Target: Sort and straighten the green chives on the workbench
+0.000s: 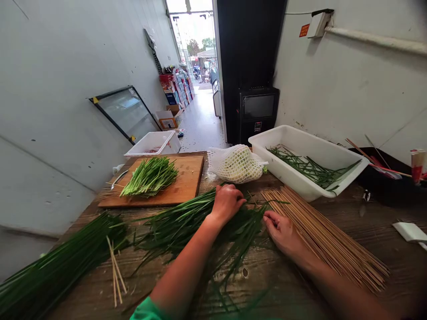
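A loose pile of long green garlic chives (187,222) lies across the middle of the wooden table. My left hand (229,202) rests over the pile's right end, its fingers curled round chives; the fingertips are partly hidden. To its right, my right hand (281,229) pinches the ends of a few chives (248,231) whose leaves trail toward me. Just beyond the right hand, a wide bundle of thin wooden skewers (320,235) lies slanting on the table. Behind the left hand sits a pale vegetable in white foam netting (236,164).
Cut chive stalks (151,175) lie on a wooden cutting board (188,178). A white bin (290,173) at back right holds loose chives. More chives (66,262) and several short sticks (115,271) lie at left. A dark container (383,191) stands at far right.
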The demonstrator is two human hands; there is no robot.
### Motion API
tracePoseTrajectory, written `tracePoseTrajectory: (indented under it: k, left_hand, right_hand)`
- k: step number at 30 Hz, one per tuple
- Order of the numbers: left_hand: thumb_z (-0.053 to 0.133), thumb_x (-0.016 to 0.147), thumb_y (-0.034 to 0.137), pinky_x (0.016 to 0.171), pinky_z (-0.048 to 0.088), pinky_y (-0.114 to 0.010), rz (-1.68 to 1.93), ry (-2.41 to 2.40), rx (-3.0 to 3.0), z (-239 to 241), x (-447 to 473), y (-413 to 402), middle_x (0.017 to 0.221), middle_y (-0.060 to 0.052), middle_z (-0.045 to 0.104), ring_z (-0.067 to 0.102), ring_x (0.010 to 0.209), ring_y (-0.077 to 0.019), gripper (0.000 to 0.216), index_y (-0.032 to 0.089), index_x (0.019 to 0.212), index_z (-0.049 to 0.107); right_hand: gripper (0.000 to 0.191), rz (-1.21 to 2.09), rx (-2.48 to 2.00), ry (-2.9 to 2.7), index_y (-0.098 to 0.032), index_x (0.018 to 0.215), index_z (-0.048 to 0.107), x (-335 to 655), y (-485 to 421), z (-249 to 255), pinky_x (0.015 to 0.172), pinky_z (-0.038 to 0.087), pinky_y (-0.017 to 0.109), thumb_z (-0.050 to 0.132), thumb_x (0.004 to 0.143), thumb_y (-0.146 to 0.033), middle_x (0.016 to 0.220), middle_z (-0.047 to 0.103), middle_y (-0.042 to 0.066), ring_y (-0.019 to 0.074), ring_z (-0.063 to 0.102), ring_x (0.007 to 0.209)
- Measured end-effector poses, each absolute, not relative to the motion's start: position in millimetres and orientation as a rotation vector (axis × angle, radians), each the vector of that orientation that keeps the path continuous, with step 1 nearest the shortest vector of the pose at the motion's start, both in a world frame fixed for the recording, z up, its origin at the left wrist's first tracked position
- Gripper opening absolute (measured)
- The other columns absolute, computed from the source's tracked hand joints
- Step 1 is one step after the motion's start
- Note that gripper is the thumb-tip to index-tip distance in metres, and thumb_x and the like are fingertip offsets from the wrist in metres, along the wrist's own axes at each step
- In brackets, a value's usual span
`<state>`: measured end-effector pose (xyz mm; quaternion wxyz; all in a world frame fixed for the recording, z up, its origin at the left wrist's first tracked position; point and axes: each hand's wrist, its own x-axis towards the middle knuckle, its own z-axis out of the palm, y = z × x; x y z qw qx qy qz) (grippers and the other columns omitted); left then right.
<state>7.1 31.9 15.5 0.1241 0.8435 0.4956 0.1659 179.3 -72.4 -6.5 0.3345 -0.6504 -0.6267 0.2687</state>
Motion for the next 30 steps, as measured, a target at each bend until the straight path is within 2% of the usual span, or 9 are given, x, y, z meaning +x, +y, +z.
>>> tracePoseTrajectory:
  k: [5,12,18,30]
  left_hand:
    - [0.063,0.078,0.030,0.084,0.033,-0.041,0.350,1.535,2.555,2,19,22,0.087,-0.010,0.063,0.053,0.096,-0.0265,0.016,0.019,0.084,0.073]
    - [0.062,0.079,0.026,0.087,0.036,-0.036,0.681,1.527,2.214,-4,24,23,0.089,-0.004,0.070,0.059,0.092,-0.0199,0.013,0.023,0.085,0.073]
    - [0.059,0.081,0.029,0.079,0.045,-0.027,0.868,1.480,1.958,-5,24,28,0.089,-0.003,0.074,0.066,0.082,-0.0160,0.018,0.020,0.086,0.074]
    - [0.061,0.081,0.024,0.078,0.047,-0.026,0.911,1.405,1.978,-5,22,28,0.088,-0.003,0.074,0.067,0.082,-0.0157,0.015,0.020,0.085,0.074]
  right_hand:
    - [0.034,0.680,-1.707,-1.627,-0.015,0.076,0.062,180,-72,-14,0.044,0.030,0.023,0.037,0.082,-0.039,0.055,0.051,-0.001,0.0111,0.041,0.045]
    - [0.033,0.704,-1.664,-1.615,-0.016,0.075,0.061,179,-73,-10,0.045,0.032,0.023,0.038,0.083,-0.039,0.058,0.055,0.001,0.0116,0.045,0.048]
    - [0.033,0.752,-1.657,-1.629,-0.016,0.076,0.061,177,-75,-5,0.045,0.032,0.023,0.038,0.084,-0.038,0.060,0.057,0.001,0.0121,0.046,0.049]
    - [0.034,0.725,-1.670,-1.645,-0.016,0.074,0.062,179,-73,-8,0.047,0.035,0.023,0.037,0.083,-0.037,0.060,0.058,0.002,0.0124,0.048,0.050]
